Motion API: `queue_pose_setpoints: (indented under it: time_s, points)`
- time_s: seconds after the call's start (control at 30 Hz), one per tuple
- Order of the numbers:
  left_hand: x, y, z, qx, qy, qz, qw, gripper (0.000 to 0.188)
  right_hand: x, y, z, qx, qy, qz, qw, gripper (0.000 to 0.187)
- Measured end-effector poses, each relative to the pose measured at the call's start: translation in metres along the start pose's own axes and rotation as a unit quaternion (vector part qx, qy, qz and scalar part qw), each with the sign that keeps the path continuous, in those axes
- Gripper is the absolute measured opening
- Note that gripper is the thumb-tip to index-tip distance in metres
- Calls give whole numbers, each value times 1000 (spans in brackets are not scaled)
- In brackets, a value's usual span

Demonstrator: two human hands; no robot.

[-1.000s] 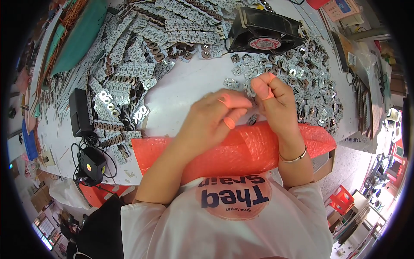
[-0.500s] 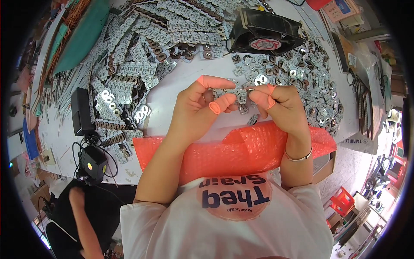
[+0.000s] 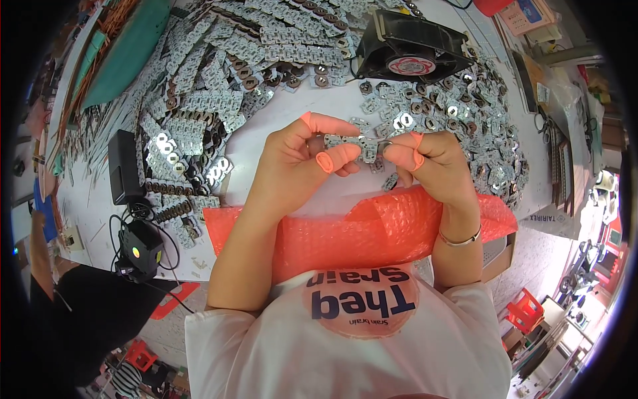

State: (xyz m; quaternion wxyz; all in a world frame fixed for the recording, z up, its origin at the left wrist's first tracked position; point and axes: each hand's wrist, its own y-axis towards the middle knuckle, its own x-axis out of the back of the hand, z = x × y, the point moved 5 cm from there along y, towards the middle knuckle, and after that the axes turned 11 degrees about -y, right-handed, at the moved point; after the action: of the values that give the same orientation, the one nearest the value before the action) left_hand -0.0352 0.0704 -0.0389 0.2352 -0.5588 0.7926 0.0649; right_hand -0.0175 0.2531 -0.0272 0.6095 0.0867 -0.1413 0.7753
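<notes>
At the far left a black power adapter lies on the white worktable, with a second black box showing a lit dot below it, cables trailing between them. Right of these, loose strips of small metal-tabbed circuit boards are heaped across the table's upper half; they are too many to count.

The person's left hand is raised above the table, thumb and forefinger pinched together on the left end of a small strip of circuit board pieces. The strip's long axis runs left to right, roughly level, between the two hands. The right hand clamps the strip's right end between thumb and forefinger. Orange rubber finger cots cover several fingertips on both hands; a thin bracelet circles the right wrist.

Below the hands a sheet of orange-pink bubble wrap drapes over the table edge. Beyond the right hand, one black square cooling fan stands among a pile of separated single pieces, uncountable.
</notes>
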Motion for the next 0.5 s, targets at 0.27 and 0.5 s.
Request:
queue_pose_setpoints:
  time_s: [0.27,0.5]
  points:
    - [3,-1,-7,24,43,15,999,18,-4,3,8,113,-110,3,988,12]
    - [4,-1,-4,5,12,20,1000,19,-19,4,0,68,-97,16,993,13]
